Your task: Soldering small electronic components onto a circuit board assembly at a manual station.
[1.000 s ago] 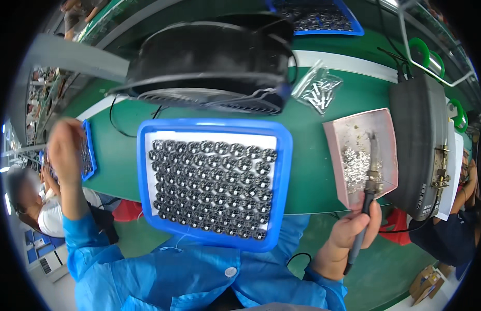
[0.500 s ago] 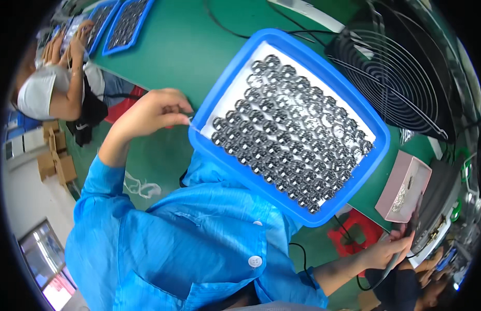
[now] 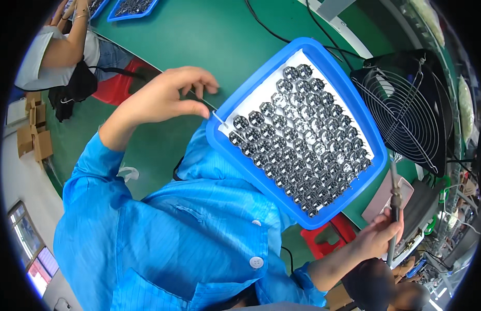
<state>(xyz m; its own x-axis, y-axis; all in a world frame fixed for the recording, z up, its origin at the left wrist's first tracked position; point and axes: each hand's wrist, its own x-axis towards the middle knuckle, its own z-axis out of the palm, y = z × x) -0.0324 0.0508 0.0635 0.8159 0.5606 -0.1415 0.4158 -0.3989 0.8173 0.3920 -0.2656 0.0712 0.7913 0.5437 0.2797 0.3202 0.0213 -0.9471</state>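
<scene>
A: Moved since the earlier frame: right hand [image 3: 384, 233] and soldering iron [image 3: 396, 196], now nearer the right side of the blue tray [image 3: 258, 82]; left hand [image 3: 173, 96], thumb and fingers now spread wider apart.

B: Hands, state of each?

A: Left, one: loosely open, just off the tray's left corner, gripping nothing that I can make out. Right, one: wrapped around the iron's handle, below and right of the tray, tip pointing up.

B: Tray, position and contents?

A: Partly on the green worktop [image 3: 199, 46], near side projecting past its edge, above the wearer's lap [image 3: 196, 155]. Contents: round dark parts [image 3: 290, 136], many, in rows on a white liner [image 3: 269, 92]. White strand [image 3: 220, 120], one: across the tray's left corner, near the left thumb.

B: Hazards, with causes?

A: First: scorched tray rim, should the right wrist lean leftward, supposing the iron is hot; heat cannot be seen. Second: tray tipping, from a knock or press on its overhanging side. Third: rows disturbed, if the strand snags a part and is pulled. Fourth: tip striking the black fan [image 3: 406, 109], right of the tray, if swung outward.
</scene>
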